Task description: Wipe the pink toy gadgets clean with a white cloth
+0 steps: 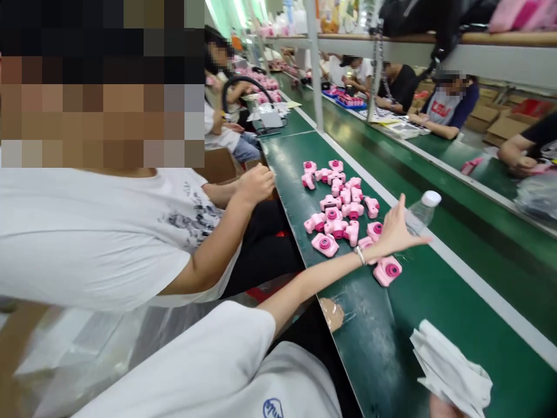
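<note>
My left hand (394, 230) is stretched out over the green work surface with thumb and fingers spread wide. Just beyond it stands a clear bottle with a white cap (421, 212), partly behind the hand; whether they touch I cannot tell. Pink toy cameras (334, 227) lie in a loose cluster beside and under my left wrist, and one pink toy camera (387, 271) sits nearest me. At the lower right, my right hand (444, 407) grips a crumpled white cloth (452, 366); most of that hand is cut off by the frame.
A co-worker in a white shirt (87, 238) sits close on my left, one hand near the table edge. A white strip (461, 268) separates my side from the conveyor belt (439, 197). A metal post (315, 69) and an overhead shelf (418, 49) stand ahead. Several people work opposite.
</note>
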Action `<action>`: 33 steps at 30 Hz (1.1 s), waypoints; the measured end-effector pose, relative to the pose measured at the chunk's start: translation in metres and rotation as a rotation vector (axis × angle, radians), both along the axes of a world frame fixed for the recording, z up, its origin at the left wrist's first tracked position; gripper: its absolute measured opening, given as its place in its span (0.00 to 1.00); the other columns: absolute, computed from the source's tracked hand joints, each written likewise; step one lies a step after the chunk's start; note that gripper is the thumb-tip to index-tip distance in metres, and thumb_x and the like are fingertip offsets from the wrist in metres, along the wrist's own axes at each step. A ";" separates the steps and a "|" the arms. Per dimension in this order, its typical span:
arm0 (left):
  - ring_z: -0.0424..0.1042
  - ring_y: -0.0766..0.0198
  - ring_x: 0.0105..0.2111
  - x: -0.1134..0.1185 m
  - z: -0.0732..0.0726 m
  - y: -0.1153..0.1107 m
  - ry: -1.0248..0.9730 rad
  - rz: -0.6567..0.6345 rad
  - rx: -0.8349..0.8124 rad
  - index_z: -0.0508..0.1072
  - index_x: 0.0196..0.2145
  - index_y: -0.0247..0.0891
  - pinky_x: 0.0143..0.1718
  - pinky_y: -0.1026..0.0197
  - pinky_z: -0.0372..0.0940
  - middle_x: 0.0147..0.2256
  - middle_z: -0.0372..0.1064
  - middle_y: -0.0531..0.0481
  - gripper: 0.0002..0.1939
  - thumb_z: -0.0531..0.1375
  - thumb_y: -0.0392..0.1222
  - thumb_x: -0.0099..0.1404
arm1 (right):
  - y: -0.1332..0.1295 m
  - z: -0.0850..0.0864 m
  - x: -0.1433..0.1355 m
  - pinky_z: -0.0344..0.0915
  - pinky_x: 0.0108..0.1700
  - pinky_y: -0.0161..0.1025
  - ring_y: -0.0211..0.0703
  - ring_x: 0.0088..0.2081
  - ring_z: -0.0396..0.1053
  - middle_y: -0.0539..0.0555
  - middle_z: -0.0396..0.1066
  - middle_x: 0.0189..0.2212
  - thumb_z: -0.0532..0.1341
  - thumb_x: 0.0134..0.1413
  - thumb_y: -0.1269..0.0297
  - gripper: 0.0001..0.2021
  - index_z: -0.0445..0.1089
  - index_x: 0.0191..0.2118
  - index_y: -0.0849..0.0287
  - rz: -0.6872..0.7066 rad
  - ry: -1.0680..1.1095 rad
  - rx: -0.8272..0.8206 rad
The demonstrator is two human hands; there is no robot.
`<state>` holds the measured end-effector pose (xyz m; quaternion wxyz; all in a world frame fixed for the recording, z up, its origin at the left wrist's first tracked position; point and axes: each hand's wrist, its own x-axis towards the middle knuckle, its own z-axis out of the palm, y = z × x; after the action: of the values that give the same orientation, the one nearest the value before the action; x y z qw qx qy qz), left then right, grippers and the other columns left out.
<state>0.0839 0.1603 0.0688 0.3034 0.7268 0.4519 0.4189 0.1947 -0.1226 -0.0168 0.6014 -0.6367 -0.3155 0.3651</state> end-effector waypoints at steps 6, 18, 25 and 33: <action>0.74 0.52 0.56 0.040 -0.003 -0.012 0.089 -0.279 0.039 0.64 0.59 0.31 0.57 0.51 0.67 0.54 0.74 0.34 0.33 0.68 0.35 0.58 | -0.035 0.016 -0.032 0.75 0.50 0.55 0.51 0.48 0.77 0.54 0.78 0.46 0.67 0.52 0.53 0.22 0.69 0.53 0.47 -0.510 0.485 0.133; 0.74 0.54 0.54 -0.007 -0.021 -0.122 0.426 -0.816 0.927 0.73 0.56 0.43 0.55 0.49 0.66 0.53 0.77 0.44 0.18 0.56 0.32 0.71 | -0.062 0.051 -0.052 0.57 0.69 0.60 0.48 0.63 0.66 0.57 0.71 0.58 0.53 0.61 0.62 0.19 0.72 0.55 0.54 -0.369 0.926 0.273; 0.73 0.55 0.55 -0.013 -0.020 -0.122 0.401 -0.740 1.031 0.72 0.57 0.43 0.55 0.49 0.67 0.55 0.75 0.46 0.25 0.51 0.24 0.69 | -0.056 0.054 -0.058 0.56 0.69 0.60 0.47 0.62 0.66 0.58 0.71 0.58 0.49 0.63 0.67 0.21 0.71 0.57 0.56 -0.408 1.045 0.273; 0.73 0.55 0.55 -0.010 -0.007 -0.114 0.405 -0.698 1.034 0.72 0.58 0.42 0.55 0.48 0.68 0.56 0.74 0.45 0.26 0.51 0.23 0.69 | -0.051 0.059 -0.053 0.57 0.69 0.57 0.44 0.61 0.67 0.59 0.73 0.57 0.46 0.61 0.73 0.25 0.68 0.60 0.60 -0.454 1.081 0.252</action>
<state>0.0741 0.0458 0.0618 -0.0583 0.9475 -0.0222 0.3138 0.1412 -0.1737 0.0419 0.8105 -0.3358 0.1382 0.4595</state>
